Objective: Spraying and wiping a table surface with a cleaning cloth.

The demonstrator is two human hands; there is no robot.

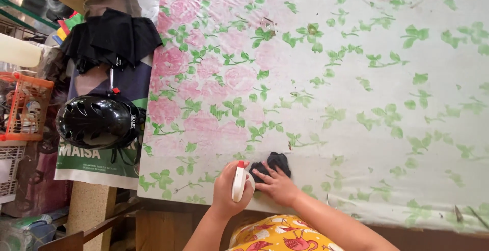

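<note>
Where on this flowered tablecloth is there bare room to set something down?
Most of the floral plastic tablecloth is bare: the whole stretch above and to the right of the black crumpled cloth. It is crowded only at the near edge, where the left hand holds a white spray bottle with red tip and the right hand presses the cloth.

One head-worn view only, aimed steeply down from above the bench (356, 78). The near edge of the bench is seen at the bottom of the frame, the far side toward the top. Both forearms are caught entering from the bottom centre at close range. The left strip is filled by a black helmet (97, 121) and clutter beside the bench. No second view is given.
</note>
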